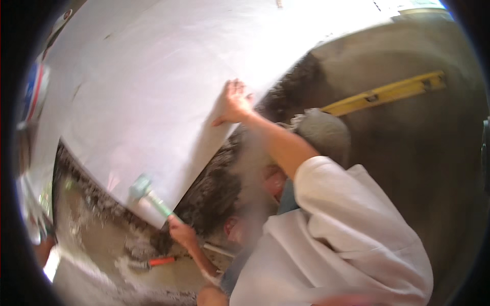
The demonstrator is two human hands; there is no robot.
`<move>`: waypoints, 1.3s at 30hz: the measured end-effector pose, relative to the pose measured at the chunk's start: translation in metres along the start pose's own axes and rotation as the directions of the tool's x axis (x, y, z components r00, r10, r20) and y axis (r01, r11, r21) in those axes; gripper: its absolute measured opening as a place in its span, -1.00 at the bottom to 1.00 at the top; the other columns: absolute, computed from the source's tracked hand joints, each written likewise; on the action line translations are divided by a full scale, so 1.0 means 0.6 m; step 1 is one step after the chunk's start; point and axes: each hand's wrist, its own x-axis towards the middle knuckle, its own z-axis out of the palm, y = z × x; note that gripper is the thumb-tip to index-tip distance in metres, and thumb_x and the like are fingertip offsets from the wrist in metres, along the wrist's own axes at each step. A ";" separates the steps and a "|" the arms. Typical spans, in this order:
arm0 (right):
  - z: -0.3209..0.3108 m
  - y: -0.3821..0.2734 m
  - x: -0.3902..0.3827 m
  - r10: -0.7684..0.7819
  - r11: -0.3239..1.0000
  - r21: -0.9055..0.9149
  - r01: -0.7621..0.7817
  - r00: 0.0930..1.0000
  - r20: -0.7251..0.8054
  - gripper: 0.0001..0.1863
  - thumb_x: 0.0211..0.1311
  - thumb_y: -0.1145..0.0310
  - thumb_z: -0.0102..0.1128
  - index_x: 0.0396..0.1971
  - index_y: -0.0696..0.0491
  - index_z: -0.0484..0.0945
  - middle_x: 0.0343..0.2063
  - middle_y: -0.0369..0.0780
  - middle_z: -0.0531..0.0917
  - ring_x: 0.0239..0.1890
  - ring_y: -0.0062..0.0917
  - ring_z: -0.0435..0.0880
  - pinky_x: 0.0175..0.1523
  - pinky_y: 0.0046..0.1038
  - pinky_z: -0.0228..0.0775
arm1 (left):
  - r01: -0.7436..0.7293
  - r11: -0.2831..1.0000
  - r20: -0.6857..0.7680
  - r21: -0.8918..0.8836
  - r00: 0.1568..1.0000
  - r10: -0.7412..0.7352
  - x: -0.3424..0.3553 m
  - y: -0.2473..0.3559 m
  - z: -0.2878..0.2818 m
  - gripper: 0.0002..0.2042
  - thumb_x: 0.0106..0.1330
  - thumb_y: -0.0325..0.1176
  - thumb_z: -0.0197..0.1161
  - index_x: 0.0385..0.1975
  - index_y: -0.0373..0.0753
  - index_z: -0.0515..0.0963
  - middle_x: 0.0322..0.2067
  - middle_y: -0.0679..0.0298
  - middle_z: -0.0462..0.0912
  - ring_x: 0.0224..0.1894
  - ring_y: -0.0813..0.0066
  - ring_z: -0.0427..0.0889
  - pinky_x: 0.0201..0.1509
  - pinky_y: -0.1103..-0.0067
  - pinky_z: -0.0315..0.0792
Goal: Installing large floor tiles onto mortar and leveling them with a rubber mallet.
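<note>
A large glossy white tile (148,76) spreads before me, its near corner pointing toward me. My left hand (182,232) is closed round the pale green handle of a mallet (141,186). The mallet's grey-green head is over the tile near that corner; whether it touches is hard to tell. My right hand (236,104) lies flat on the tile close to its right edge, fingers stretched out. Dark, crumbly mortar (217,176) shows along the tile's edges. My bare feet and jeans show partly between my arms.
A yellow spirit level (385,95) lies on the grey floor (403,153) to the right. Beside my right forearm is a rounded grey object (325,135). An orange-handled tool (162,261) lies at lower left. A blue, white and red container (35,92) stands at the left rim.
</note>
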 end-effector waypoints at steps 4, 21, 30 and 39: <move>0.005 0.006 0.003 -0.026 0.999 0.034 0.026 1.000 -0.004 0.70 -0.60 -0.32 0.60 0.40 0.27 -0.39 0.43 0.18 -0.26 0.49 0.01 -0.28 0.40 0.27 -0.22 | 0.321 0.947 0.123 0.021 0.939 -0.321 0.036 -0.014 0.001 -0.53 0.47 -0.13 -0.10 -0.02 -0.50 0.51 -0.15 -0.25 0.61 -0.11 -0.15 0.60 -0.07 0.18 0.46; -0.002 -0.067 0.110 -0.141 0.976 0.099 0.192 0.914 -0.381 0.32 0.00 -0.47 0.09 0.39 0.35 -0.19 0.42 0.19 -0.16 0.49 0.04 -0.29 0.37 0.27 -0.23 | 0.423 0.893 0.115 -0.157 0.905 -0.409 0.010 0.081 -0.042 -0.27 0.40 0.19 -0.16 -0.24 -0.57 0.56 -0.49 -0.15 0.58 -0.37 -0.06 0.60 -0.21 0.22 0.44; -0.096 -0.117 0.233 -0.553 0.833 -0.255 0.491 0.752 -0.359 0.02 0.26 -0.36 -0.12 0.43 0.16 -0.09 0.45 -0.03 -0.04 0.51 -0.20 -0.16 0.43 0.02 -0.22 | 0.442 0.893 0.145 -0.088 0.892 -0.428 0.043 0.070 -0.030 -0.36 0.41 0.11 -0.16 -0.10 -0.46 0.58 -0.16 -0.25 0.60 -0.03 -0.25 0.52 0.05 0.15 0.35; -0.079 -0.104 0.254 -0.529 0.849 -0.258 0.461 0.730 -0.434 0.01 0.26 -0.38 -0.19 0.42 0.17 -0.06 0.44 0.00 -0.01 0.50 -0.16 -0.14 0.45 -0.10 -0.24 | 0.162 0.954 -0.220 -0.251 0.950 -0.220 0.109 0.173 -0.070 -0.45 0.43 0.02 -0.03 -0.34 -0.51 0.52 -0.51 -0.13 0.58 -0.46 -0.18 0.53 -0.35 0.16 0.37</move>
